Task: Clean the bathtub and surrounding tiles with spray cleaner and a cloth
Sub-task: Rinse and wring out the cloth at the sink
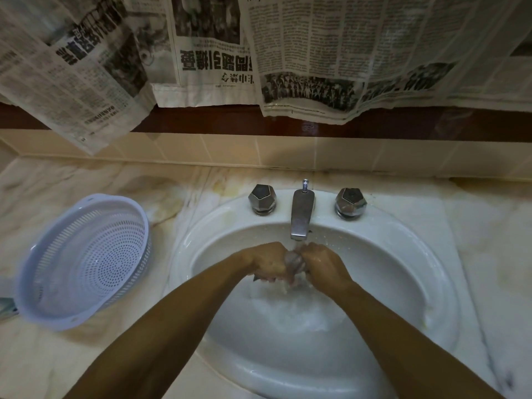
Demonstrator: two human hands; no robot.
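At nine o'clock a pale plastic colander [83,263], round and full of small holes, sits tilted on the veined marble counter [37,197]. Toward the centre, the left hand [266,259] and right hand [322,262] meet over the smooth white oval sink [403,283], both with fingers curled tight around a wadded grey cloth [294,262] held between them under the flat metal spout [300,216]. Faceted metal knobs [262,198] flank the spout. At twelve o'clock, crinkled newspaper sheets [331,53] hang over the glossy tiles [230,149].
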